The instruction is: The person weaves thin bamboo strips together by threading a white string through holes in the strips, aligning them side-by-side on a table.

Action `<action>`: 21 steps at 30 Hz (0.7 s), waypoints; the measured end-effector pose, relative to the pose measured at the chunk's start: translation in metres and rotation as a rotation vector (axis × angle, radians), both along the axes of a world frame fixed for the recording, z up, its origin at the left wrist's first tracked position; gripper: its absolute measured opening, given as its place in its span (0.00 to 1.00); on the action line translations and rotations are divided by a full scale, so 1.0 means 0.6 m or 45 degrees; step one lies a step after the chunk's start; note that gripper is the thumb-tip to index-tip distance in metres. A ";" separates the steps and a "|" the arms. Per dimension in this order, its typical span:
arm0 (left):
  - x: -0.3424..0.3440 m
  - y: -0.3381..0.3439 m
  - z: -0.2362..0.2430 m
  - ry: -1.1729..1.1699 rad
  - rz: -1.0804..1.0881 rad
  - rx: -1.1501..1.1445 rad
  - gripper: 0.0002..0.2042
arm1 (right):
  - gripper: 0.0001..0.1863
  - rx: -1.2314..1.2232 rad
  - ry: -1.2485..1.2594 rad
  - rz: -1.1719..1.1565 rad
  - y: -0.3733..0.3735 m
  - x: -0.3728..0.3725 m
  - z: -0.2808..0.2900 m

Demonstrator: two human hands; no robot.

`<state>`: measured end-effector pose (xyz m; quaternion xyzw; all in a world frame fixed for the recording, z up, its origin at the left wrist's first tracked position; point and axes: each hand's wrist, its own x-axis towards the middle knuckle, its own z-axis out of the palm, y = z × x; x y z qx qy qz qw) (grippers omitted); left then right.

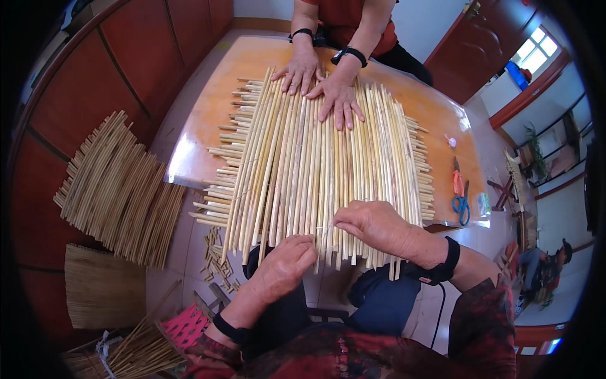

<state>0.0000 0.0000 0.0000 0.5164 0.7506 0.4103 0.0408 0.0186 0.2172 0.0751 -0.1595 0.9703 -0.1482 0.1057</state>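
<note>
I see my left hand and right hand curled nearly closed at 6 o'clock on the stick mat. I can't tell if they hold anything. The mat lies on the tabletop.

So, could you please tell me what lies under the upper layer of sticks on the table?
Crosswise sticks poke out on both sides of the upper sticks, with the orange table beneath. Whatever lies under the middle is covered, so I cannot tell.

Left grip curled, right grip pinched; forearms angled inward
</note>
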 end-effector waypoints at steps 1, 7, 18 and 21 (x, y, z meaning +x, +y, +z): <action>0.006 0.002 0.006 0.137 -0.004 0.003 0.09 | 0.06 0.032 0.027 0.001 0.001 -0.001 0.003; -0.008 0.001 -0.003 0.210 0.036 -0.021 0.08 | 0.06 0.143 0.031 0.059 0.003 -0.021 -0.012; 0.007 0.008 -0.013 0.262 0.090 -0.084 0.06 | 0.04 0.171 -0.079 0.166 -0.019 -0.032 -0.002; 0.009 0.004 -0.018 0.240 0.101 -0.059 0.06 | 0.04 0.179 -0.099 0.172 -0.023 -0.036 -0.002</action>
